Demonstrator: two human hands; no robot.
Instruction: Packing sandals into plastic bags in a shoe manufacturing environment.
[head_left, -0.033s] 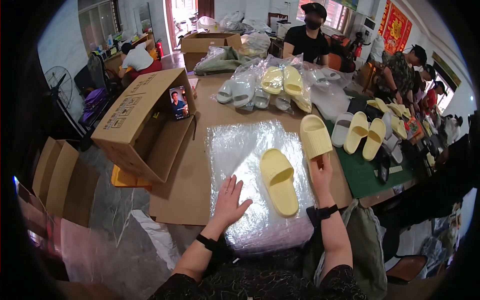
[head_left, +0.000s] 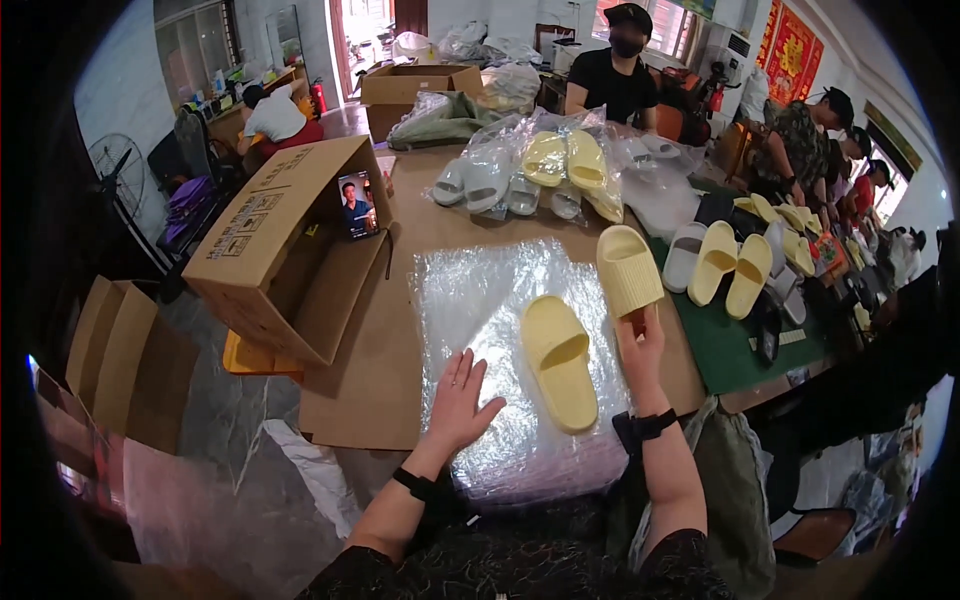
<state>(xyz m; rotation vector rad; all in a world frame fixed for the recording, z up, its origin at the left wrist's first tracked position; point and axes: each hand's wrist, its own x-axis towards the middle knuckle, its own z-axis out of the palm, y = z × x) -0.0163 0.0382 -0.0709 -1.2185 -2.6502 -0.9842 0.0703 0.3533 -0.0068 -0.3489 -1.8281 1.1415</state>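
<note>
My left hand (head_left: 461, 402) lies flat, fingers outstretched, on a stack of clear plastic bags (head_left: 465, 290). Just right of it, a yellow slide slipper (head_left: 565, 385) rests on the bags with its toe end pointing away from me. My right hand (head_left: 642, 345) grips a second yellow slide slipper (head_left: 630, 270) by its near end, beside the stack's right edge. Its ribbed strap faces up, and my fingers are partly hidden under it. Both wrists wear dark bands.
An open cardboard box (head_left: 290, 215) on its side holds a lit phone (head_left: 357, 205) at left. Bagged slippers (head_left: 515, 170) lie at the table's far side. More slippers (head_left: 713, 262) cover a green surface (head_left: 715, 345) at right. A masked person (head_left: 615, 80) is across the table; others work at right.
The slipper in my right hand has shifted very slightly up and to the left. My left hand and the other slipper stay almost where they were.
</note>
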